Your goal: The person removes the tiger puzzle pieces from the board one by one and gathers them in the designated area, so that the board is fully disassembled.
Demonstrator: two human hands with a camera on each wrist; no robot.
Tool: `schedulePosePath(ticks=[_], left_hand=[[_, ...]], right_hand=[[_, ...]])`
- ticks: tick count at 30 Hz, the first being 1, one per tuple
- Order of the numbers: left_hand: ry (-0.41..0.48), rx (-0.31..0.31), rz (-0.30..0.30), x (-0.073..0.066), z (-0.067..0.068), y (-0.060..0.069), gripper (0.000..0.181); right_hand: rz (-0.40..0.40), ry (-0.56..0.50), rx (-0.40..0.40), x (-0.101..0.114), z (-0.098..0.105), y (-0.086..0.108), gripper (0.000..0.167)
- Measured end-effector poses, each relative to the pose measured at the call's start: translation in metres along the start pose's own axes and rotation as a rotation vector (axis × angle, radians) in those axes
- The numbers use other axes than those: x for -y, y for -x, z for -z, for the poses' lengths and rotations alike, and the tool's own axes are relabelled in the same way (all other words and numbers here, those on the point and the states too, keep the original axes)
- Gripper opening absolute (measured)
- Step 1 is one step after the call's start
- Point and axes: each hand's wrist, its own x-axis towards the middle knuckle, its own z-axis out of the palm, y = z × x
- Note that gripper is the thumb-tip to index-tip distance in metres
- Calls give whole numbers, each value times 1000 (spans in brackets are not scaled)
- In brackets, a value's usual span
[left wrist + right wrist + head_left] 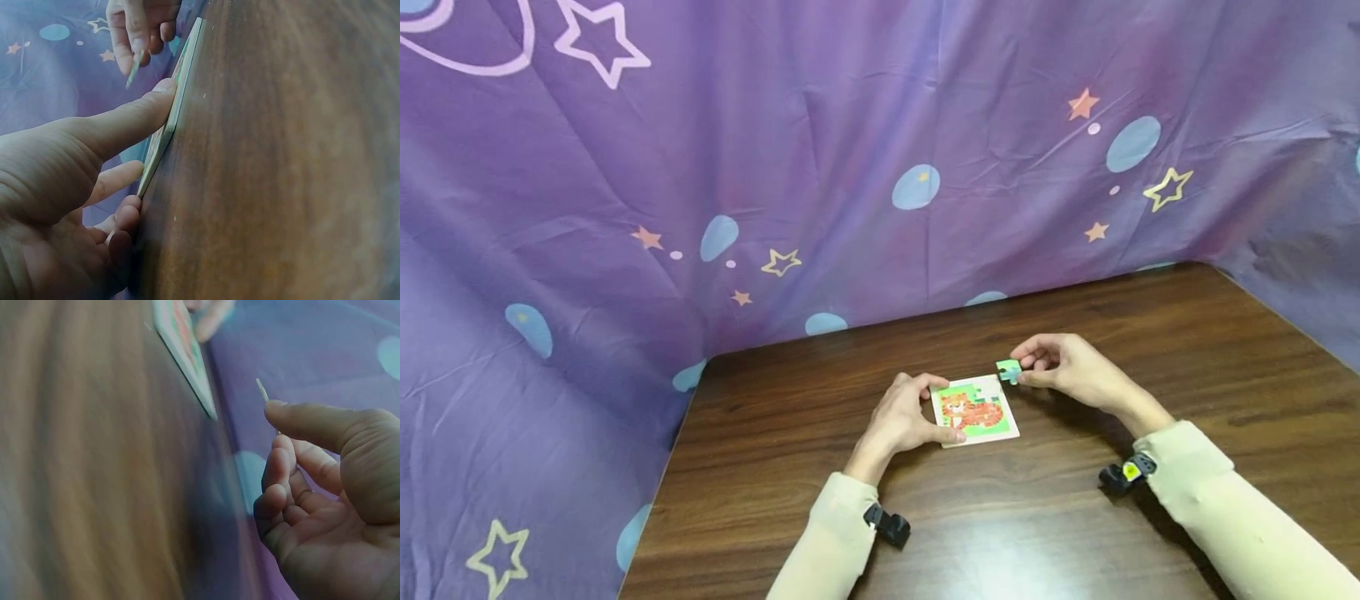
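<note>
A small square jigsaw puzzle board [981, 436] with a pale border lies on the table, showing an orange tiger on green. Its upper right part shows a pale gap among the fitted pieces. My left hand [901, 415] grips the board's left side, thumb on the near edge and index finger at the far corner. In the left wrist view the thumb [134, 122] lies over the board's rim [181, 94]. Just beyond the board's upper right corner, my right hand [1075, 371] pinches a green and blue puzzle piece [1008, 372] between thumb and fingers, raised off the table.
The brown wooden table [790, 500] spreads around both hands. A purple curtain [850, 125] with stars and ovals hangs behind the table's back edge and along its sides. Black wrist cameras sit on both sleeves, the right one [1123, 475] close above the tabletop.
</note>
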Motion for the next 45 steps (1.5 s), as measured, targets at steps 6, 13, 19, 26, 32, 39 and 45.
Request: schedulePosePath(ticks=[6,13,19,26,32,39,45], left_hand=[[5,6,-2,0,-2,0,84],[-6,-6,-2,1,-1,-1,83],[2,-5,-1,-1,0,0,84],[-3,-5,0,-1,1,0,84],[7,1,0,0,0,0,84],[9,3,3,0,1,0,84],[7,4,-1,0,1,1,83]], right_hand=[[3,-2,-37,-10,29,11,32],[7,44,-92,-22,61,21,32],[-13,79,-128,-35,87,31,32],[-86,120,-122,-46,108,42,32],[-129,141,-106,-54,117,48,34],[-159,156,-85,-67,116,53,37],[-133,169,-106,-76,108,57,33]])
